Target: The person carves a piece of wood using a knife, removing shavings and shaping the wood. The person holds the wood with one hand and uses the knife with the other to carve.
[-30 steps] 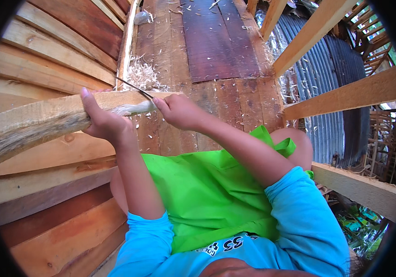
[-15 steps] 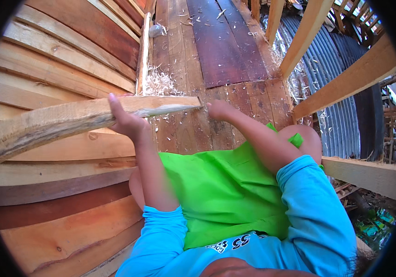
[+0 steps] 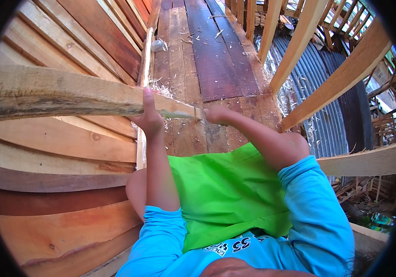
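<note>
Plank (image 3: 64, 92) lies left–right, tip pointing right.
Left fingers (image 3: 148, 99) grip it; right fingers (image 3: 211, 114) curled round blurred knife (image 3: 195, 112). Boards (image 3: 59, 143) left, posts (image 3: 297, 44) right, shavings (image 3: 160, 88) far.

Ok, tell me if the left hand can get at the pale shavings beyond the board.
Probably not as things stand: the left hand grips the board, which in this view crosses between it and the pale shavings.

Two hands in all: one left hand (image 3: 151, 119), one right hand (image 3: 217, 114); one bark-edged plank (image 3: 68, 94).
Two blue sleeves (image 3: 315, 198), one green lap cloth (image 3: 228, 191), two bare knees (image 3: 295, 142), at least two corrugated metal sheets (image 3: 315, 94), more than ten wall boards (image 3: 59, 142); wood shavings (image 3: 160, 87) too many to count.
</note>
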Motion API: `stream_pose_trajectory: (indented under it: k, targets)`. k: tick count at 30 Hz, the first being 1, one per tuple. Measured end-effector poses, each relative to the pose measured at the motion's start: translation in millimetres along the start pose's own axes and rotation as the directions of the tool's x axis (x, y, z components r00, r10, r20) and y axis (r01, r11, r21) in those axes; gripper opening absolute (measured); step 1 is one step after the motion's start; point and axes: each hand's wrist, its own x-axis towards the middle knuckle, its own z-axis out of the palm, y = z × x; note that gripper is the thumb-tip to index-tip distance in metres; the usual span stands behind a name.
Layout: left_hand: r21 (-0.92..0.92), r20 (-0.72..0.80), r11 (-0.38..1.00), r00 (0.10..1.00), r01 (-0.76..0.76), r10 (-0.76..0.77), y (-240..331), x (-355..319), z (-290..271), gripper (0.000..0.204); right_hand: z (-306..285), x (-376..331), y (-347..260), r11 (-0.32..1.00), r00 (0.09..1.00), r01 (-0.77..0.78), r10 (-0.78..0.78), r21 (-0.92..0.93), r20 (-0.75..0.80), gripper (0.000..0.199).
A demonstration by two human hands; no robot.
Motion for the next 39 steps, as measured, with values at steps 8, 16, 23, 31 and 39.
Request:
stream_pose_trajectory:
  k: [8,16,23,31,39]
  targets:
    - [-0.076,0.017,0.996,0.999,0.038,-0.037,2.8,-12.5,13.5,0.024,-62.9,64.1,-38.2,0.397,0.969,0.061,0.196,0.916,-0.150,0.041]
    - [-0.123,0.059,0.992,0.997,-0.041,0.048,-1.6,0.9,-14.0,0.018,8.6,24.6,14.8,0.513,0.847,0.379,0.142,0.770,-0.512,0.035]
    - [-0.232,0.117,0.972,0.993,0.031,-0.004,-2.8,4.4,-11.9,0.017,25.9,-25.3,38.3,0.721,0.934,0.209,0.052,0.661,-0.353,0.034]
    - [-0.125,0.031,0.992,0.999,-0.014,0.018,-3.7,0.7,5.3,0.020,25.8,4.7,13.0,0.877,0.982,0.171,-0.114,0.450,-0.151,0.045]
    - [-0.087,-0.070,0.995,0.997,0.039,-0.045,-10.6,0.5,6.5,0.014,21.5,18.9,-8.8,0.902,0.964,0.266,-0.242,0.340,-0.113,0.054]
